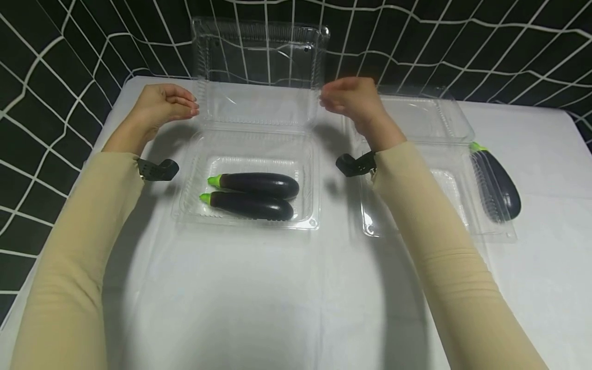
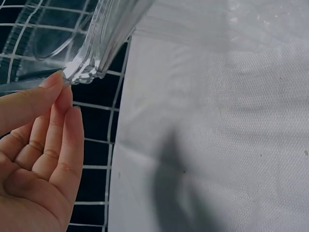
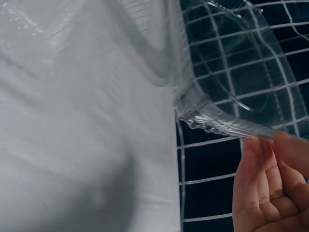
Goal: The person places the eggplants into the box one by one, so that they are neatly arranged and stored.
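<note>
Two eggplants (image 1: 259, 185) with green stems lie side by side in the base of a clear plastic clamshell container (image 1: 314, 205). Its hinged lid (image 1: 259, 103) stands raised at the back. At the lid's left edge my left hand (image 1: 162, 105) pinches the rim between thumb and fingertip, as the left wrist view shows on the clear plastic (image 2: 87, 67). On the opposite edge my right hand (image 1: 351, 100) pinches the lid's rim, with the ridged plastic (image 3: 217, 121) between thumb and fingers in the right wrist view.
To the right a second clear clamshell container (image 1: 430, 121) stands with its lid raised, partly hidden by my right sleeve. Another eggplant (image 1: 501, 180) lies beside it, seen partly through its wall. A white cloth (image 1: 254, 288) covers the table; dark white-lined fabric (image 1: 509, 46) hangs behind.
</note>
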The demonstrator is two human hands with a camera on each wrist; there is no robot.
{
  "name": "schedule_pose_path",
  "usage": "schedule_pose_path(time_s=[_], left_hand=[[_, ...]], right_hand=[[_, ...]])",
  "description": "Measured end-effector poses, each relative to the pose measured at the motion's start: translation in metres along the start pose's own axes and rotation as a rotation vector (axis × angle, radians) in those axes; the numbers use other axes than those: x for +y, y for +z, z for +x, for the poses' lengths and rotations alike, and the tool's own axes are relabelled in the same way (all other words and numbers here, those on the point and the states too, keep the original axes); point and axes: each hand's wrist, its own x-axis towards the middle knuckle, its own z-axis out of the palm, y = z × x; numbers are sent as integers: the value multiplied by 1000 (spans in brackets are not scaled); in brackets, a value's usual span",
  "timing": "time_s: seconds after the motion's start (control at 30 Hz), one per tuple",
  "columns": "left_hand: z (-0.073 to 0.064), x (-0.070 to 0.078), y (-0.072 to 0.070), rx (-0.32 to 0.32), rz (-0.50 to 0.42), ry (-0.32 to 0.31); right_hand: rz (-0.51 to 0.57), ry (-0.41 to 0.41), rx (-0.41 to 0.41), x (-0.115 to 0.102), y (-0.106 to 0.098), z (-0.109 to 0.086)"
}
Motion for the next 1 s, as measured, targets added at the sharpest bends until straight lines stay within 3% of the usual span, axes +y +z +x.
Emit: schedule_pose_path(time_s=[0.33,0.67,1.0], left_hand=[[-3,1,-1,8,36,77],[-6,-3,-1,16,41,173],[-6,-7,0,56,67,240]], right_hand=[[-23,-115,56,-15,-2,-3],[21,-250,69,-22,-1,-10],[63,-382,86,-47,-3,-13]])
